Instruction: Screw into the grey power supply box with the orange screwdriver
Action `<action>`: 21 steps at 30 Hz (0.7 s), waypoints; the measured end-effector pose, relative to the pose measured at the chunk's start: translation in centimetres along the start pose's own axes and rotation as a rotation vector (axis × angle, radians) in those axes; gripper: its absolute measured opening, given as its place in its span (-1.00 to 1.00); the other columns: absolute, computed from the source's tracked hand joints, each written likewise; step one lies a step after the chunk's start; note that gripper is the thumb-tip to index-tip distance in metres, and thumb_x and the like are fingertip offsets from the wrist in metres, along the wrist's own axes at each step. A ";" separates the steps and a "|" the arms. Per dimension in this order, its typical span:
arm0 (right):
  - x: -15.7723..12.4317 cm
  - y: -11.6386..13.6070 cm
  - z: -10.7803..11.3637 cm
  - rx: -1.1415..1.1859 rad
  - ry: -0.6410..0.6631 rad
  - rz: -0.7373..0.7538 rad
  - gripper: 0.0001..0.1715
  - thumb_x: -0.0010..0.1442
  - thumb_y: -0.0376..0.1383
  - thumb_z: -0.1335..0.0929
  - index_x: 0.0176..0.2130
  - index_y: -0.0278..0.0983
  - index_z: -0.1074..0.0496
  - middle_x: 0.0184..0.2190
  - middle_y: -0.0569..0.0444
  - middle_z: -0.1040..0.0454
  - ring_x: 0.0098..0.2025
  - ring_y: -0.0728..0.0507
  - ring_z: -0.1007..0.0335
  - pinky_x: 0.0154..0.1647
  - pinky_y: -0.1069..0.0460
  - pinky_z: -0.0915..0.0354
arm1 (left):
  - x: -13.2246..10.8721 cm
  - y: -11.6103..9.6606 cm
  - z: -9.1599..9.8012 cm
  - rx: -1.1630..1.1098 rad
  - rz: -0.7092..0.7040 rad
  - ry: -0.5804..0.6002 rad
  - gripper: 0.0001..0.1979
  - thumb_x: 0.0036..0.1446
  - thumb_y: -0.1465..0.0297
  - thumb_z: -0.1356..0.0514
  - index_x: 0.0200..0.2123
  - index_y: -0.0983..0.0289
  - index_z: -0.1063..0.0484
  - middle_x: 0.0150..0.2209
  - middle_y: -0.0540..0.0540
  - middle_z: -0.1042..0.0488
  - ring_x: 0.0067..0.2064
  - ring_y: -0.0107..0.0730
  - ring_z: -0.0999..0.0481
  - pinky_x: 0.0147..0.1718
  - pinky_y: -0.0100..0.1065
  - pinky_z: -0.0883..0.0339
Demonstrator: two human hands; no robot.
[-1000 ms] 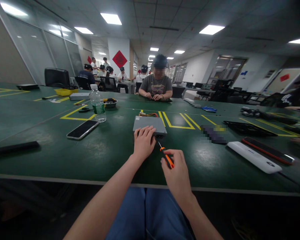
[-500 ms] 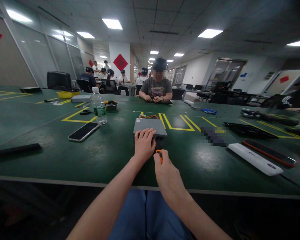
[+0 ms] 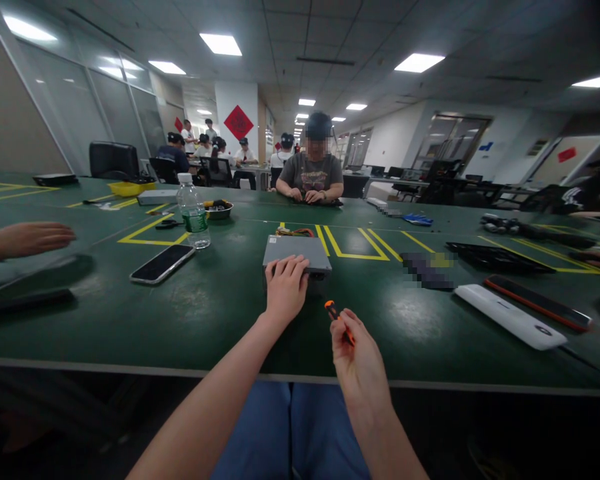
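A grey metal computer power supply lies on the green table in front of me, its bundle of coloured wires at the far side. My left hand grips its near part, fingers laid over the top; the palm hides part of the near face. To the right of the box and nearer to me, my right hand is closed around a screwdriver with an orange and black handle. That tool is apart from the box. Its shaft I cannot make out.
Left of the box are a phone, a water bottle and a metal bowl. On the right lie a white device and a black-orange one. Another person's hand reaches in from the left. A co-worker sits opposite.
My right hand has drawn back from the power supply, right and towards me, turning the screwdriver. Another person's hand has appeared at the left. My left hand stays on the box.
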State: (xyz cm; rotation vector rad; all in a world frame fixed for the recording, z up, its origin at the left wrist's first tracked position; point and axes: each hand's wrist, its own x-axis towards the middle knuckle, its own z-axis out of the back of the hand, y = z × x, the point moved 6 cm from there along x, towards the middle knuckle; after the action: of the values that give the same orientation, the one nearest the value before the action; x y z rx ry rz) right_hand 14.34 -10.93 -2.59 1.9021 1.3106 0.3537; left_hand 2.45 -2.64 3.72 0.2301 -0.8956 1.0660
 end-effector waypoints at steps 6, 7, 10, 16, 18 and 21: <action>-0.5 -1.1 -0.1 0.069 0.000 -0.041 -0.70 -0.17 -0.34 -0.45 -0.38 -0.26 -0.32 -0.47 0.19 -0.38 -0.58 0.13 -0.28 -0.63 0.25 -0.33 | 0.0 0.0 -0.2 0.022 0.000 0.005 -0.71 0.18 0.42 0.02 -0.05 0.11 -0.30 0.04 0.01 -0.37 0.09 -0.25 -0.25 0.08 -0.09 0.04; -0.5 -1.1 -0.2 0.074 0.002 -0.044 -0.70 -0.18 -0.34 -0.45 -0.39 -0.26 -0.32 -0.48 0.20 -0.37 -0.58 0.14 -0.27 -0.65 0.26 -0.31 | 0.0 0.0 -0.2 0.026 -0.003 0.004 -0.71 0.17 0.43 0.02 -0.05 0.11 -0.29 0.04 0.00 -0.37 0.09 -0.25 -0.25 0.08 -0.09 0.04; -0.7 -0.9 -0.4 0.075 0.011 -0.041 -0.67 -0.22 -0.35 -0.47 -0.39 -0.28 -0.33 -0.49 0.21 -0.37 -0.59 0.14 -0.27 -0.67 0.27 -0.28 | 0.0 0.0 -0.2 0.041 -0.010 -0.001 -0.72 0.17 0.43 0.01 -0.05 0.11 -0.29 0.04 0.00 -0.37 0.09 -0.27 -0.25 0.08 -0.10 0.03; -1.4 0.1 0.3 -0.020 0.016 0.043 -0.63 -0.22 -0.31 -0.48 -0.36 -0.28 -0.34 -0.52 0.23 -0.37 -0.55 0.10 -0.31 -0.61 0.22 -0.28 | 0.0 0.1 -0.1 0.047 -0.017 -0.004 -0.73 0.18 0.42 0.01 -0.06 0.11 -0.30 0.05 -0.02 -0.37 0.09 -0.28 -0.25 0.08 -0.12 0.03; -1.4 1.1 0.8 -0.085 0.043 0.141 -0.65 -0.18 -0.28 -0.47 -0.34 -0.28 -0.34 -0.51 0.23 -0.36 -0.54 0.08 -0.32 -0.59 0.20 -0.28 | 0.0 0.1 0.0 0.049 -0.020 0.001 -0.73 0.18 0.41 0.02 -0.06 0.11 -0.30 0.04 -0.02 -0.37 0.09 -0.28 -0.25 0.08 -0.12 0.02; -0.8 2.9 1.6 -0.246 0.056 0.343 -0.69 -0.08 -0.24 -0.43 -0.30 -0.27 -0.33 -0.45 0.20 -0.38 -0.52 0.07 -0.32 -0.53 0.15 -0.28 | 0.1 0.0 0.1 0.053 -0.021 0.006 -0.72 0.19 0.40 0.03 -0.04 0.12 -0.29 0.04 0.00 -0.37 0.09 -0.27 -0.25 0.07 -0.12 0.01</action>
State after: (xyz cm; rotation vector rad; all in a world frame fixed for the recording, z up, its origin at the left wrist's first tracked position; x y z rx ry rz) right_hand 16.91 -12.82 -1.34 1.9112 0.9224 0.7139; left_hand 2.40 -2.63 3.82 0.2795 -0.8581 1.0714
